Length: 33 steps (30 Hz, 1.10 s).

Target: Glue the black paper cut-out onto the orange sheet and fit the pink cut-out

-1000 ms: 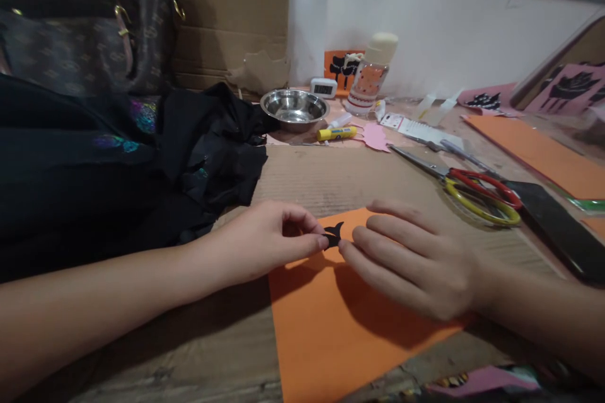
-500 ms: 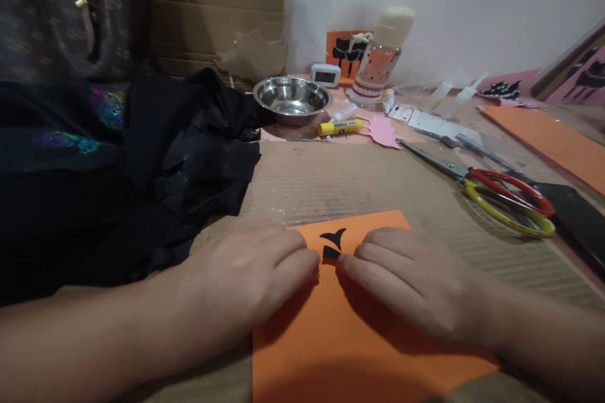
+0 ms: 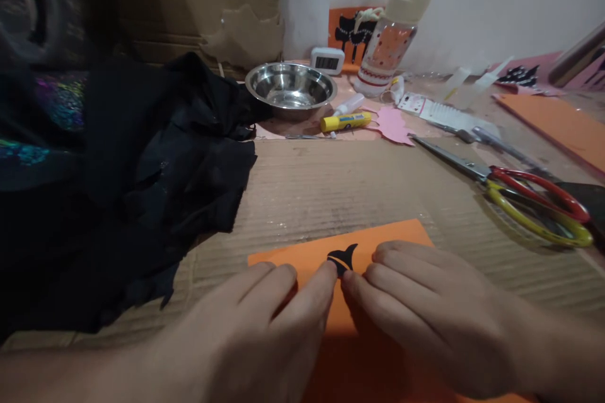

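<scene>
An orange paper sheet [image 3: 302, 258] lies on corrugated cardboard [image 3: 340, 189] in front of me. Near its far edge sits a small black paper cutout [image 3: 343, 257] with a curved pointed tip. My left hand [image 3: 265, 327] lies flat on the sheet with fingers stretched out, one fingertip touching the cutout's left side. My right hand [image 3: 425, 315] also rests flat on the sheet, its fingertips meeting the cutout from the right. Neither hand grips anything; both press down on the paper.
Black cloth [image 3: 155, 182] is heaped at the left. At the back stand a steel bowl [image 3: 290, 85], a yellow glue stick [image 3: 346, 121], a bottle [image 3: 392, 38] and a small clock [image 3: 327, 60]. Scissors with red and yellow handles [image 3: 534, 198] lie at the right, near another orange sheet [image 3: 558, 123].
My left hand went from pinching the black cutout to lying flat with a fingertip on it. The view dipped lower and closer; both hands now press the cutout from either side.
</scene>
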Available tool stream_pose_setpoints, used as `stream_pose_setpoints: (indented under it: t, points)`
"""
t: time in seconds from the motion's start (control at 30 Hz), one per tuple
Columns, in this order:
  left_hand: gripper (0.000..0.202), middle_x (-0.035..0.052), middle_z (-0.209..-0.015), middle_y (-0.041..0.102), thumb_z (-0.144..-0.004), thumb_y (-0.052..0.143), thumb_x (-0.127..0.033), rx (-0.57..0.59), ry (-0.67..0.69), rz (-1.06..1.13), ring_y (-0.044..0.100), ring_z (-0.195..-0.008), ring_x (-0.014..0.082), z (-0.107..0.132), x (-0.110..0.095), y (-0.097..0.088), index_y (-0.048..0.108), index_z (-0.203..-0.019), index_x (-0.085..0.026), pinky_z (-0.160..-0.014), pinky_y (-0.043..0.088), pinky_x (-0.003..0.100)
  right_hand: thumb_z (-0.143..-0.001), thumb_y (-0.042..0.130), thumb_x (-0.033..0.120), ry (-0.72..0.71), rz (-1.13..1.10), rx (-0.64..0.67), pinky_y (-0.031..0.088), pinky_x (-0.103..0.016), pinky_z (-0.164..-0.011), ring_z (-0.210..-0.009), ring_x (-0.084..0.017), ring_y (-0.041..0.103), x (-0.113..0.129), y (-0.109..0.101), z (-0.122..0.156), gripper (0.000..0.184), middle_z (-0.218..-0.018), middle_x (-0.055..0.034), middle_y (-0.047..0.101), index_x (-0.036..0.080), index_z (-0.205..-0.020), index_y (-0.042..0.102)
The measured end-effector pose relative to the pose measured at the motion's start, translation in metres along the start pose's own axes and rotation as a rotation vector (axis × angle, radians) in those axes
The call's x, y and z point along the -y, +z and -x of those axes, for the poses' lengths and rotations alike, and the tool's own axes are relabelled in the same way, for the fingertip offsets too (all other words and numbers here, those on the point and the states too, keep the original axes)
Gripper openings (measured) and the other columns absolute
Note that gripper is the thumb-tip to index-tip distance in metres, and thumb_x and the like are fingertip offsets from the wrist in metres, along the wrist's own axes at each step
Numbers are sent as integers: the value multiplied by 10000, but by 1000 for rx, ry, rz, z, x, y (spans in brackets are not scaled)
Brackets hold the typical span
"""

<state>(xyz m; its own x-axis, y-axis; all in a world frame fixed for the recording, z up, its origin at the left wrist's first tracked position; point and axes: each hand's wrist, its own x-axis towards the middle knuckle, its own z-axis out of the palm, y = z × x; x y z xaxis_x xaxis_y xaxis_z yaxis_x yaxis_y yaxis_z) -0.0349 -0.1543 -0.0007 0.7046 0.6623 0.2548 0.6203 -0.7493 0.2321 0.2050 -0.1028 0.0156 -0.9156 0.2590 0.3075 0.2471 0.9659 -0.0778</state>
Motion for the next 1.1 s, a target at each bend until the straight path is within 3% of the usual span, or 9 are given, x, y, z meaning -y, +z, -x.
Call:
stream_pose_setpoints:
  t: [0.1, 0.2, 0.33, 0.5, 0.9, 1.1]
  points:
    - [401, 51, -1013, 761, -925, 387, -87, 2, 152, -304, 584, -656, 172, -1, 1, -1, 747, -1087, -158, -592, 479, 327, -1010, 318, 76, 38, -32, 32, 407, -364, -572, -591, -199, 501, 1, 1, 0, 388, -694, -57, 653, 78, -986, 706]
    - [369, 32, -1130, 737, -965, 401, -109, 15, 164, -405, 578, -697, 154, -1, -1, 1, 737, -1104, -167, -620, 481, 312, -994, 331, 63, 68, -48, 42, 385, -358, -578, -591, -201, 478, 3, 1, 0, 375, -674, -46, 620, 98, -961, 703]
    - [327, 41, -1184, 719, -979, 428, -135, 71, 146, -420, 586, -751, 161, -2, -4, 2, 719, -1126, -159, -667, 492, 326, -999, 326, 64, 86, -52, 66, 372, -355, -576, -591, -200, 464, 4, 2, 2, 381, -677, -44, 612, 111, -956, 701]
    - [353, 40, -1162, 736, -961, 422, -97, 36, 128, -418, 586, -747, 159, -3, -3, 2, 713, -1155, -143, -659, 488, 321, -1018, 297, 78, 71, 4, 51, 413, -376, -601, -620, -215, 510, 4, 0, 4, 390, -731, -63, 656, 70, -1082, 682]
    - [418, -2, -1129, 742, -998, 339, -90, -30, 139, -422, 585, -748, 143, -2, -3, 0, 727, -1128, -176, -682, 485, 312, -975, 340, 57, 73, 11, 52, 431, -369, -586, -597, -204, 517, 2, -2, 1, 384, -720, -59, 679, 92, -965, 722]
    - [413, 10, -1096, 756, -986, 357, -86, 20, 91, -412, 596, -751, 150, -1, -2, 4, 727, -1148, -176, -678, 492, 308, -952, 368, 44, 84, 13, 82, 428, -355, -583, -588, -198, 508, 3, -1, 0, 354, -693, -50, 660, 112, -958, 715]
